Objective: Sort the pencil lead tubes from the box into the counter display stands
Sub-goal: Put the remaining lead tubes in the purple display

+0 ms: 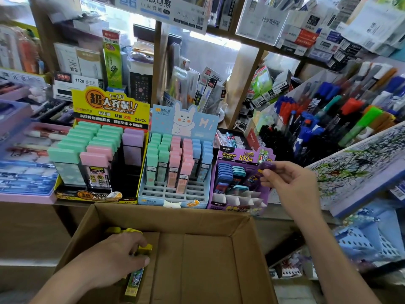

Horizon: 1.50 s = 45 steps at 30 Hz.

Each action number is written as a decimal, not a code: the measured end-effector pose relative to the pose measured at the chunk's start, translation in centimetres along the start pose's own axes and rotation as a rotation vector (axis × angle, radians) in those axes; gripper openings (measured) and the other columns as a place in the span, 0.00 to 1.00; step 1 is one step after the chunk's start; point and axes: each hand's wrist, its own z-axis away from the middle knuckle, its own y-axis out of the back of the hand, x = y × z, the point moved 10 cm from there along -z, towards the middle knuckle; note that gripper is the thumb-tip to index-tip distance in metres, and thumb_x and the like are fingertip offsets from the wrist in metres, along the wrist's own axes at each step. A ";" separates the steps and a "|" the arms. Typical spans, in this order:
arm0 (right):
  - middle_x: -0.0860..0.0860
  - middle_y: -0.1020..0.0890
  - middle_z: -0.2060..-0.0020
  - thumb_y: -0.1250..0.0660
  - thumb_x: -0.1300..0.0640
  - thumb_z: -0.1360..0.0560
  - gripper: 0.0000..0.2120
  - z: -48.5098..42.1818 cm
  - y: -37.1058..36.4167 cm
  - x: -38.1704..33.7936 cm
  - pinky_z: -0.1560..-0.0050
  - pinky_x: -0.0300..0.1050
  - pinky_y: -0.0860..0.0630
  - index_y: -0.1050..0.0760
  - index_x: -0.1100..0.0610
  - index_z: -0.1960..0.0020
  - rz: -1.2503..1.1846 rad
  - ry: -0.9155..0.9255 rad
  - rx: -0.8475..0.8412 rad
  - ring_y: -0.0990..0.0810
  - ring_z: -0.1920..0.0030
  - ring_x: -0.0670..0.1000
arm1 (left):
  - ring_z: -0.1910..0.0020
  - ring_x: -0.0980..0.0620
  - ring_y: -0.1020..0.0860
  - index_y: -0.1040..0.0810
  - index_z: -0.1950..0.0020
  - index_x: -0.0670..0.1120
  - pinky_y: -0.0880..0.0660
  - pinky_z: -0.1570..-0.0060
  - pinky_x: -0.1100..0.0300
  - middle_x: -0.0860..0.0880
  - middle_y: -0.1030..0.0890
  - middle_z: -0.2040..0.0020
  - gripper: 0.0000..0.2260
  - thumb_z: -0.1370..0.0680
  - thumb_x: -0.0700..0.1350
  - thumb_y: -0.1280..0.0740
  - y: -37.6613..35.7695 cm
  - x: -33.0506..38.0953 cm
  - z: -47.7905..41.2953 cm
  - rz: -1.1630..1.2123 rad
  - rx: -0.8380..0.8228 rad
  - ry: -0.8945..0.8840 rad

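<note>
Stationery-shop shelves [221,69] back a counter [275,208] bearing a yellow stand [98,197], a blue stand [173,195] and a purple stand [238,204], with a cardboard box [208,220] in front. Left hand [114,257], inside the box, curls around yellow lead tubes [145,249]. Right hand [289,183] pinches a purple lead tube [266,166] between thumb and fingertips, just above the purple stand's right side.

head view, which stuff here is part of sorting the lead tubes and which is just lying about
For the job: cardboard box; yellow tubes gripped by left hand; purple tube pinched by right hand; yellow stand; blue stand; purple stand.
Just there: marker pens; scribble pad; blue basket.
</note>
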 end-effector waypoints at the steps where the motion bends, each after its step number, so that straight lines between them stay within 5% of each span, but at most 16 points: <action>1: 0.48 0.12 0.62 0.29 0.68 0.22 0.13 0.0 -0.3 0.1 0.57 0.42 0.15 0.17 0.49 0.51 0.015 0.000 -0.008 0.12 0.61 0.51 | 0.44 0.61 0.26 0.28 0.36 0.65 0.26 0.42 0.64 0.61 0.26 0.42 0.15 0.22 0.62 0.33 0.0 0.0 0.0 -0.001 0.004 0.000; 6: 0.48 0.13 0.63 0.27 0.67 0.23 0.13 0.1 -1.2 1.3 0.61 0.42 0.15 0.18 0.49 0.53 0.088 -0.036 -0.013 0.13 0.62 0.49 | 0.47 0.61 0.24 0.27 0.38 0.64 0.27 0.50 0.67 0.59 0.24 0.45 0.14 0.23 0.63 0.32 0.1 -0.3 -0.3 -0.008 0.028 0.000; 10: 0.51 0.14 0.61 0.25 0.64 0.24 0.07 0.5 -1.8 2.9 0.71 0.42 0.18 0.18 0.59 0.46 0.196 -0.135 -0.014 0.14 0.67 0.49 | 0.47 0.61 0.25 0.27 0.38 0.65 0.30 0.54 0.67 0.60 0.25 0.45 0.15 0.23 0.63 0.32 0.0 -0.3 -0.4 -0.008 0.017 0.009; 14: 0.47 0.15 0.63 0.26 0.64 0.23 0.08 1.1 -2.1 2.9 0.79 0.40 0.24 0.21 0.56 0.47 0.209 -0.164 0.002 0.17 0.74 0.46 | 0.47 0.61 0.25 0.28 0.37 0.65 0.29 0.53 0.67 0.60 0.25 0.44 0.15 0.23 0.63 0.32 0.0 -0.3 -0.4 -0.006 0.011 0.018; 17: 0.47 0.15 0.62 0.26 0.64 0.23 0.07 1.4 -1.8 2.3 0.78 0.39 0.23 0.21 0.57 0.47 0.244 -0.148 0.017 0.17 0.73 0.45 | 0.46 0.61 0.25 0.28 0.36 0.64 0.29 0.51 0.67 0.60 0.25 0.44 0.16 0.22 0.62 0.32 0.0 -0.2 -0.3 -0.001 0.008 0.022; 22: 0.45 0.15 0.60 0.25 0.62 0.24 0.06 2.4 0.3 -0.2 0.62 0.39 0.17 0.19 0.54 0.48 0.304 -0.072 0.145 0.15 0.62 0.42 | 0.44 0.60 0.25 0.28 0.34 0.62 0.27 0.44 0.65 0.60 0.25 0.42 0.17 0.22 0.62 0.32 0.2 -0.1 0.0 0.010 0.011 0.034; 26: 0.45 0.15 0.65 0.26 0.62 0.24 0.06 4.6 1.1 -2.8 0.67 0.33 0.21 0.18 0.51 0.52 0.122 -0.049 0.215 0.16 0.65 0.44 | 0.41 0.59 0.25 0.28 0.34 0.62 0.26 0.37 0.60 0.58 0.25 0.38 0.17 0.21 0.61 0.32 0.6 -0.2 0.4 0.023 0.024 0.064; 32: 0.56 0.15 0.65 0.28 0.68 0.24 0.06 8.5 -6.4 -3.9 0.72 0.42 0.20 0.18 0.58 0.52 -0.179 -0.214 -0.072 0.17 0.69 0.51 | 0.32 0.54 0.27 0.31 0.27 0.60 0.29 0.32 0.57 0.55 0.27 0.29 0.23 0.21 0.60 0.32 1.8 -0.3 1.6 0.027 0.093 0.106; 37: 0.53 0.13 0.58 0.30 0.67 0.22 0.08 12.8 -14.4 -1.3 0.55 0.46 0.15 0.19 0.56 0.47 -0.175 -0.474 -0.406 0.13 0.59 0.52 | 0.27 0.52 0.31 0.34 0.24 0.55 0.31 0.28 0.54 0.54 0.30 0.26 0.27 0.21 0.61 0.33 2.0 -1.8 3.0 -0.006 0.159 0.150; 40: 0.49 0.13 0.53 0.30 0.62 0.21 0.10 15.4 -17.9 0.6 0.45 0.48 0.16 0.20 0.52 0.42 -0.109 -0.612 -0.586 0.13 0.53 0.47 | 0.33 0.52 0.28 0.31 0.30 0.57 0.30 0.31 0.53 0.55 0.27 0.31 0.22 0.22 0.61 0.33 1.6 -2.4 3.5 -0.004 0.158 0.166; 45: 0.51 0.18 0.43 0.32 0.62 0.22 0.18 18.9 -22.1 4.3 0.34 0.52 0.22 0.24 0.56 0.33 -0.036 -0.769 -0.733 0.19 0.41 0.51 | 0.31 0.51 0.29 0.34 0.30 0.57 0.32 0.29 0.52 0.55 0.27 0.32 0.22 0.21 0.59 0.32 1.0 -3.1 3.8 0.016 0.169 0.212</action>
